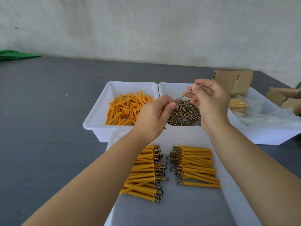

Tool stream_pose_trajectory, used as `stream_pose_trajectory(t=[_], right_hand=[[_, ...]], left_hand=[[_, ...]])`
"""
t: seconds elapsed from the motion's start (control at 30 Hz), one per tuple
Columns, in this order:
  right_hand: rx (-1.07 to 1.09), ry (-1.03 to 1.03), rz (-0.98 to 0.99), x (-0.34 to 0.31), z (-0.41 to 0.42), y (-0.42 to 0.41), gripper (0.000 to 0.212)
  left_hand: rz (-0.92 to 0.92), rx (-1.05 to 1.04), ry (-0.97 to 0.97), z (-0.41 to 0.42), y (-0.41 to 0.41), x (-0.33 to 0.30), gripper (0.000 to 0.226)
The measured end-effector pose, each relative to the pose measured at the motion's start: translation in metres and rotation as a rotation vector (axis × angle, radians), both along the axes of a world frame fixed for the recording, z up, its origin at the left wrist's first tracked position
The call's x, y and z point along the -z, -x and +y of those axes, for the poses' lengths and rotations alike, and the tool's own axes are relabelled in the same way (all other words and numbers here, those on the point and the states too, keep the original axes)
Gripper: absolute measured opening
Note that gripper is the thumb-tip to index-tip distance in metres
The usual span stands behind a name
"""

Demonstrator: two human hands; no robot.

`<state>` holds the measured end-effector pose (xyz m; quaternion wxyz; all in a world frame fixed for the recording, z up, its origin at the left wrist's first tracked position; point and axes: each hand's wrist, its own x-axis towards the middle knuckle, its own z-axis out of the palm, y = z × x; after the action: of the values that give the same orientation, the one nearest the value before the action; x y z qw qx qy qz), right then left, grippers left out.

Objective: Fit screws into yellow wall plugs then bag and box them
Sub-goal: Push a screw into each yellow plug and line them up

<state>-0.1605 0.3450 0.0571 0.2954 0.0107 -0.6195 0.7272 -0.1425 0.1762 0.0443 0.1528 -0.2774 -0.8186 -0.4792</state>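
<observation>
My right hand (210,101) pinches a screw (184,95) by its upper end, slanting down over the bin of screws (184,114) | my left hand (154,116) is curled at the screw's lower tip; whether it holds anything, I cannot tell | loose yellow plugs (127,108) in the left bin | fitted plugs (195,165) in two rows on the near tray (179,209).

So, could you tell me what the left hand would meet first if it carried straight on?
Probably the right hand: the left hand points toward it over the screw bin, though depth is unclear.
</observation>
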Motion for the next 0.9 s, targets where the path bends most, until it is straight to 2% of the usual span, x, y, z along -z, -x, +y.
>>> stream_pose_trajectory(t=[0.1,0.2,0.37,0.9], right_hand=[[0.008,0.021,0.04,-0.002,-0.001,-0.001,0.009],[0.003,-0.104,0.055,-0.002,-0.003,-0.002,0.01],[0.071,-0.101,0.114,-0.008,-0.004,-0.003,0.009],[0.007,-0.236,0.207,-0.013,-0.009,-0.009,0.015]], left_hand=[[-0.084,0.04,0.04,0.005,0.0,0.003,0.02],[-0.14,0.046,0.014,0.005,0.001,0.006,0.02],[-0.171,-0.004,-0.083,0.003,0.005,0.006,0.022],[-0.205,-0.105,-0.072,-0.004,0.009,0.005,0.022]])
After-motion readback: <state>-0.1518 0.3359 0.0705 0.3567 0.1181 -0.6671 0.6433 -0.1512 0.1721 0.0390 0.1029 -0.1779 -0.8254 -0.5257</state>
